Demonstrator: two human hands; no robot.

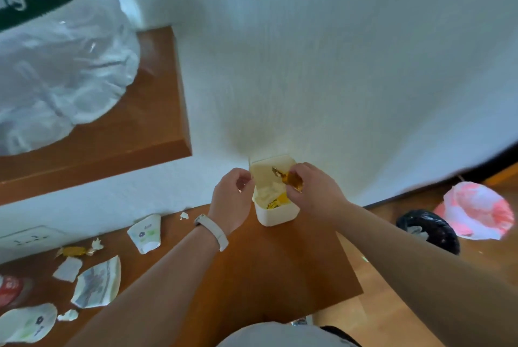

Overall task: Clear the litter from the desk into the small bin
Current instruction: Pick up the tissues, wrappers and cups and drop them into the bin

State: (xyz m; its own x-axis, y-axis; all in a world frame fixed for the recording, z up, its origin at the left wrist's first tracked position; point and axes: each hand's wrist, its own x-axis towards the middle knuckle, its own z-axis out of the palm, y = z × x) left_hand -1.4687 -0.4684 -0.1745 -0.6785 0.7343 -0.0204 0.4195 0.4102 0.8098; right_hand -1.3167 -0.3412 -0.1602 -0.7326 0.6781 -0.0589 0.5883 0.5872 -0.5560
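Gold candy wrapper (288, 178) pinched over the open small bin (276, 200).

The right hand (314, 192) has a narrow fingertip grip on the wrapper, just above the bin's mouth; the left hand (232, 200) touches the bin's left rim, fingers curled, nothing clearly in its grip. The bin stands on the brown surface (274, 268) against the wall. More litter lies well to the left: a wrapped candy (73, 251), torn packets (96, 283).

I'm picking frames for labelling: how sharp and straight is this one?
Head view: wide-angle bending curves the shelf and desk edge; the water jug at top left is smeared and soft; the hands over the small bin are fairly sharp; soft daylight, no harsh glare.
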